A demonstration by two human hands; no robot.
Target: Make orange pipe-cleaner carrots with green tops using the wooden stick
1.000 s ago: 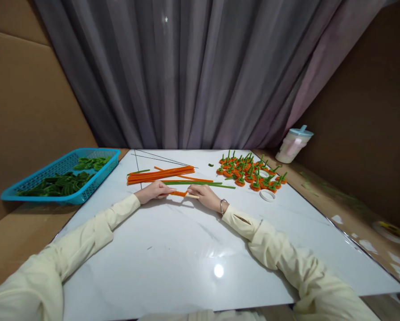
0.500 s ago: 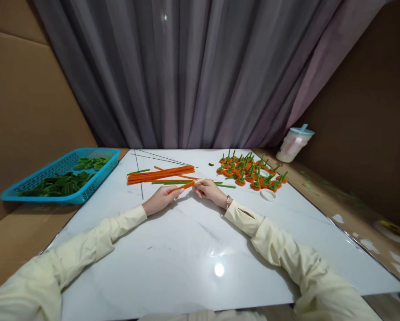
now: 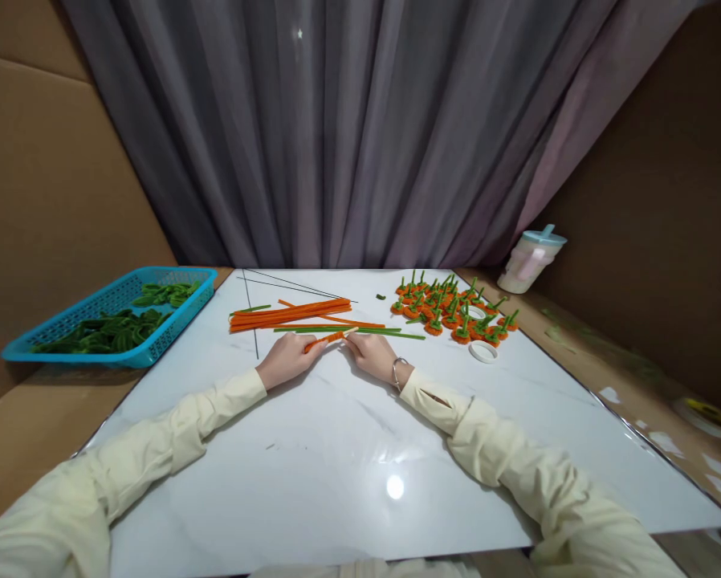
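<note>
Over the middle of the white table, my left hand (image 3: 287,360) is closed round a thin, pale stick (image 3: 352,330) with an orange pipe cleaner (image 3: 332,337) wound along it. My right hand (image 3: 371,356) pinches at the wound part near the stick's bare tip; its fingertips are partly hidden. Just beyond both hands lie several green pipe cleaners (image 3: 405,335) and a bundle of straight orange pipe cleaners (image 3: 294,313). To the right stand many small orange coiled pieces with green stems (image 3: 433,321), like little pumpkins.
A blue plastic basket (image 3: 149,351) of green looped pieces sits at the left. Two white rings (image 3: 483,352) lie by the orange pieces. Thin dark rods (image 3: 250,313) lie at the back left. A lidded cup (image 3: 530,261) stands at the back right, before a grey curtain (image 3: 348,144).
My right hand has shifted slightly left and down, its fingers closing in on the wrapped part near the stick's tip. My left hand has hardly moved.
</note>
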